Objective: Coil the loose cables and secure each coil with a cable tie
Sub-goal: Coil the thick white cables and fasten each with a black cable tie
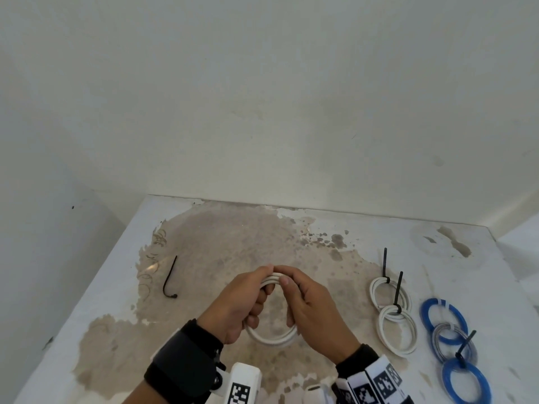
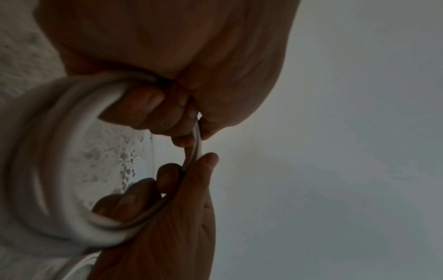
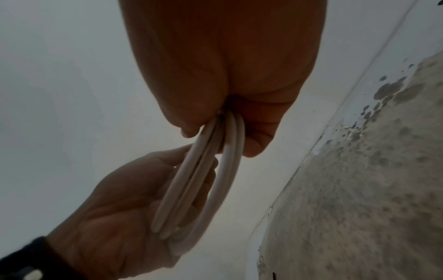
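Note:
A white cable coil (image 1: 271, 339) of several loops hangs above the middle of the stained table (image 1: 116, 287), held by both hands. My left hand (image 1: 248, 298) grips its left side with fingers curled through the loops. My right hand (image 1: 303, 301) grips the right side, thumb on the top strands (image 1: 272, 279). The left wrist view shows the coil (image 2: 48, 151) between both sets of fingers. The right wrist view shows its loops (image 3: 203, 180) edge-on. A loose black cable tie (image 1: 170, 279) lies at the left.
At the right lie two white coils (image 1: 393, 313), each bound with a black tie. Beside them sit blue coils (image 1: 449, 339) with a tie, close to the table's right edge. White walls close off the back and left.

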`<act>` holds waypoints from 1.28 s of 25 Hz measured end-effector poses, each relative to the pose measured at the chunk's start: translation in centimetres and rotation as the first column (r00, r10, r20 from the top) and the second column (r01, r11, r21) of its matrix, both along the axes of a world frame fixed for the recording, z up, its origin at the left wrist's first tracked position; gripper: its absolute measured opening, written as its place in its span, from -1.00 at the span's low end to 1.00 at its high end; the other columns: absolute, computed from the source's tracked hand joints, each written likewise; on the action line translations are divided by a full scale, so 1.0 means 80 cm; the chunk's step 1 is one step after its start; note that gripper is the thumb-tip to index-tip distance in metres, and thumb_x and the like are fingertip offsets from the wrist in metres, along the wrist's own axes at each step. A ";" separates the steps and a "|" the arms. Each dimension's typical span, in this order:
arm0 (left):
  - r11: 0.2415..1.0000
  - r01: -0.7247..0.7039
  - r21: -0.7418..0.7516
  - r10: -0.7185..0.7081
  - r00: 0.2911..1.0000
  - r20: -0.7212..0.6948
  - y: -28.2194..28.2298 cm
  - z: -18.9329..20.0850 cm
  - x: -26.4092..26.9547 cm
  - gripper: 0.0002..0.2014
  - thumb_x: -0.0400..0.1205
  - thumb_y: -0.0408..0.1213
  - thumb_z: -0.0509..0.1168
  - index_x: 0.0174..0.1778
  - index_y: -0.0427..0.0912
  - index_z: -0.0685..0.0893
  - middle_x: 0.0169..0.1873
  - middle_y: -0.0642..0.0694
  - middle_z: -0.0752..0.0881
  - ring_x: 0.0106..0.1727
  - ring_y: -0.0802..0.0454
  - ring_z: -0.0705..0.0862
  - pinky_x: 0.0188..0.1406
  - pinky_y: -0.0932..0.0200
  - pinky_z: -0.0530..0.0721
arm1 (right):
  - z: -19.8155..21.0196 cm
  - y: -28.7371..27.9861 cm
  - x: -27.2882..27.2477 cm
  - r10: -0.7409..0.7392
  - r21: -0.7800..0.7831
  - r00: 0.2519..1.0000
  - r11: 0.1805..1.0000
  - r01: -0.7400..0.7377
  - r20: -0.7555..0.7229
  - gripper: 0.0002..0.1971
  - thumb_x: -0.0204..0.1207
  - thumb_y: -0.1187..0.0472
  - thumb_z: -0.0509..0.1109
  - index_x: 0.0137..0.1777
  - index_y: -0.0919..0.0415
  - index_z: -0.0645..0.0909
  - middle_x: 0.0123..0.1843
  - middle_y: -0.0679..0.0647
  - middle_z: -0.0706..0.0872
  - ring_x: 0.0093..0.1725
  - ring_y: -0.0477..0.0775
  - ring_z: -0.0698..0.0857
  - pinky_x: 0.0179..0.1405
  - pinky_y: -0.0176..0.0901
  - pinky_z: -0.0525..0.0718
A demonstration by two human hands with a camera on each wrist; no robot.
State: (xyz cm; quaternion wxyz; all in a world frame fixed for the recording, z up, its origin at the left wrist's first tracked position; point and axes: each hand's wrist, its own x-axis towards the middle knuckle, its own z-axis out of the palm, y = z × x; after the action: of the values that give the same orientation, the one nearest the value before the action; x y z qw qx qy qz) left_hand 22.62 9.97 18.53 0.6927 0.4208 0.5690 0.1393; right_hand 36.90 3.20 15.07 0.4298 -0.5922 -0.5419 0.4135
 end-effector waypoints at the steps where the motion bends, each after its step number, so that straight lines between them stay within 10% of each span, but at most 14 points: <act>1: 1.000 -0.003 0.003 0.003 1.000 -0.007 -0.001 -0.001 -0.002 -0.56 0.76 0.07 0.13 -0.39 -0.06 0.48 -0.57 0.08 0.23 -0.59 0.13 0.14 -0.63 0.25 0.15 | -0.002 0.001 -0.002 0.020 -0.011 1.000 1.000 -0.020 0.014 -0.74 0.80 -0.03 0.18 0.34 -0.21 0.65 -0.43 -0.07 0.71 -0.51 -0.08 0.64 -0.43 -0.27 0.58; 11: 0.991 -0.036 -0.126 0.046 0.996 0.081 0.018 -0.018 -0.069 -0.58 0.80 0.04 0.08 -0.28 -0.12 0.53 -0.55 0.08 0.24 -0.58 0.15 0.15 -0.60 0.26 0.17 | -0.018 0.026 -0.055 0.107 -0.097 0.993 0.989 -0.112 -0.059 -0.73 0.82 0.07 0.20 0.35 -0.26 0.63 -0.23 -0.10 0.65 -0.43 -0.13 0.56 -0.37 -0.28 0.58; 17: 0.990 -0.091 0.108 0.086 0.995 0.044 0.045 -0.037 -0.136 -0.77 0.82 -0.06 0.12 -0.01 -0.08 0.60 -0.55 0.09 0.35 -0.57 0.17 0.22 -0.62 0.25 0.21 | -0.022 0.065 -0.130 0.016 -0.198 0.970 0.978 -0.065 -0.241 -0.72 0.82 0.17 0.20 0.26 -0.14 0.71 -0.37 -0.11 0.52 -0.43 -0.04 0.47 -0.38 -0.17 0.51; 22: 0.984 -0.145 0.101 0.122 0.971 0.204 0.081 -0.053 -0.188 -0.81 0.81 -0.09 0.17 -0.10 -0.04 0.51 -0.50 0.08 0.34 -0.54 0.18 0.21 -0.63 0.28 0.18 | -0.037 0.109 -0.185 -0.133 -0.288 0.898 0.957 0.007 -0.419 -0.77 0.80 0.28 0.19 0.26 0.24 0.67 -0.45 -0.08 0.40 -0.51 -0.05 0.33 -0.40 -0.04 0.36; 32: 0.966 -0.252 0.064 0.235 0.952 0.198 0.151 -0.114 -0.284 -0.80 0.79 -0.23 0.20 -0.16 -0.05 0.42 -0.52 0.07 0.33 -0.57 0.17 0.19 -0.65 0.27 0.15 | -0.082 0.196 -0.276 -0.140 -0.450 0.888 0.889 -0.082 -0.438 -0.74 0.81 0.17 0.19 0.27 0.15 0.70 -0.30 0.00 0.58 -0.46 -0.03 0.55 -0.37 -0.13 0.53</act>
State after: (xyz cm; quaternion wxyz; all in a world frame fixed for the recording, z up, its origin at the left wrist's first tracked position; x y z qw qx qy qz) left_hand -0.07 22.05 9.41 0.7016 0.3625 0.5417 0.2879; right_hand 14.83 18.85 8.48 0.4005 -0.5700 -0.3032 0.6502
